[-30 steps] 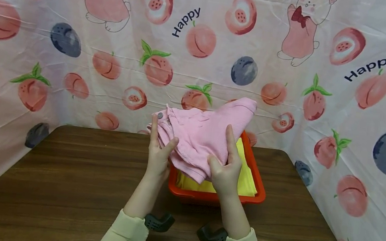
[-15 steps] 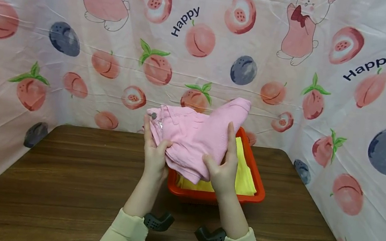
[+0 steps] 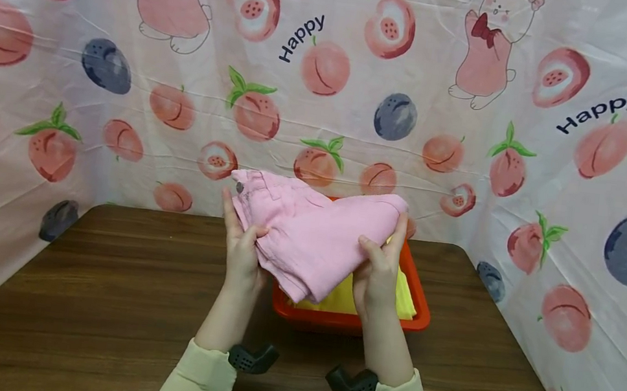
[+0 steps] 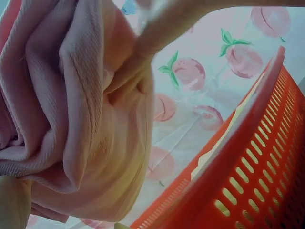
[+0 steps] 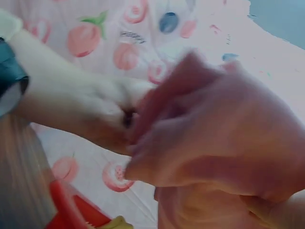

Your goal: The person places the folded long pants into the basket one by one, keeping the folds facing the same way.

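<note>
A folded pair of pink trousers [image 3: 314, 235] with a metal button at its left end is held up in the air between both hands. At its left side the left hand [image 3: 241, 255] grips the waistband end, thumb in front. My right hand [image 3: 380, 275] pinches the right end, thumb on the near face and fingers behind. Below and behind the trousers stands a red basket [image 3: 421, 320] with slotted walls, holding folded yellow cloth [image 3: 403, 298]. The trousers cover part of the basket. In the left wrist view, layered folds of the trousers [image 4: 81, 95] hang beside the basket [image 4: 257, 157].
The basket rests on a dark brown wooden table [image 3: 120, 289]. A curtain [image 3: 179, 140] printed with peaches and rabbits hangs behind the table and along both sides. Black devices [image 3: 254, 358] are worn at both wrists.
The right end of the trousers has come down and the right hand has shifted right along it. The left hand has moved a little left, so the trousers are spread wider.
</note>
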`<control>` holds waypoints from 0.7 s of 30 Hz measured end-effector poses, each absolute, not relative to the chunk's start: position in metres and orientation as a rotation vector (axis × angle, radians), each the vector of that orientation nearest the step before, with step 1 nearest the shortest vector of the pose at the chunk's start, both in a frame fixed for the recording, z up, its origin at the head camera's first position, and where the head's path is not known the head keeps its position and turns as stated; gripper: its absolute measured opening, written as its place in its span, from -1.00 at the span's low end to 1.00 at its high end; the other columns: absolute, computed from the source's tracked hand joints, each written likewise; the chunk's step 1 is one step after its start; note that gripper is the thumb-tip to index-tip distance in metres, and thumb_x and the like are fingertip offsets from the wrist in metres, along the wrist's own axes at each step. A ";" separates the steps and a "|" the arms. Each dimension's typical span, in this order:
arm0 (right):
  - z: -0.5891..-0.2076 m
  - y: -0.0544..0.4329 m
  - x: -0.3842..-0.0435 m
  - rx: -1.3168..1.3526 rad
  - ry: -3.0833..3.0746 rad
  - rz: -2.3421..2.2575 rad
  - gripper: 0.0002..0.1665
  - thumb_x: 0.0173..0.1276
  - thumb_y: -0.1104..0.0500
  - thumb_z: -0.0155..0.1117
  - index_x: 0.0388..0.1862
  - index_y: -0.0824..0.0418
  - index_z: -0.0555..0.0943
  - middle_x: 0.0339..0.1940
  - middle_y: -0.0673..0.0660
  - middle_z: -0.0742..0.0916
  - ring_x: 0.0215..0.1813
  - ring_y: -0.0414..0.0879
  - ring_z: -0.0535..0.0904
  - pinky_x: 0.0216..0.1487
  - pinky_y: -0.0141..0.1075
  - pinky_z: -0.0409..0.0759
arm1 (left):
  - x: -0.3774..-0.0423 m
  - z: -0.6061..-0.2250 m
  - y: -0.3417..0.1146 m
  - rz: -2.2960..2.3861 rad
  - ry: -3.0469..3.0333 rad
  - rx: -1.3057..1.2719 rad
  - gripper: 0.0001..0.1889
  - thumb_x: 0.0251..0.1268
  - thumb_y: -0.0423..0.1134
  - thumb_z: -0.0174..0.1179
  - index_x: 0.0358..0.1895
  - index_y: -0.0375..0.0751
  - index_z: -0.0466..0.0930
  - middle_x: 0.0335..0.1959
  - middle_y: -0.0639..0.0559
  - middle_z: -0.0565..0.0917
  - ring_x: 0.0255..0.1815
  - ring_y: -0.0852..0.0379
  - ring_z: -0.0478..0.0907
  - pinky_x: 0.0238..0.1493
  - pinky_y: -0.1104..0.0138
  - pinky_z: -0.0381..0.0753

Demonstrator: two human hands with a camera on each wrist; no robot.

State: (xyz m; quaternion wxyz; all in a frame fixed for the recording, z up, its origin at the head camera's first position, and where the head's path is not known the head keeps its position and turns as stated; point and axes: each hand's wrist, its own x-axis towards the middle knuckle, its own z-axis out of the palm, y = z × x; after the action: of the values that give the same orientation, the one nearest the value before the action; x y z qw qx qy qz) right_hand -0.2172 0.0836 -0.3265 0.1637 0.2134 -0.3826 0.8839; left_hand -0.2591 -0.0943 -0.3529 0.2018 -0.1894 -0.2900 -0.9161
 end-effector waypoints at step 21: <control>-0.337 0.140 -0.243 0.185 -0.823 3.213 -0.41 0.48 -0.11 -0.07 0.32 0.15 0.11 0.26 0.07 0.29 0.23 -0.06 0.25 0.18 -0.18 0.34 | -0.251 -0.339 -0.113 -2.571 -0.982 -0.327 0.01 0.07 -0.66 -0.31 0.53 0.25 -0.43 0.52 0.08 -0.53 0.45 0.18 -0.22 0.28 0.38 0.12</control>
State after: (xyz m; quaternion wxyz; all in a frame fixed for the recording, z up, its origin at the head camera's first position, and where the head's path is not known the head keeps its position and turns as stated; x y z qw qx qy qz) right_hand -0.2428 0.1404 -0.3373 -0.0899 0.0554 -0.2467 0.9633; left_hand -0.2507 -0.1133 -0.3393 0.1838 -0.1160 -0.3484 -0.9118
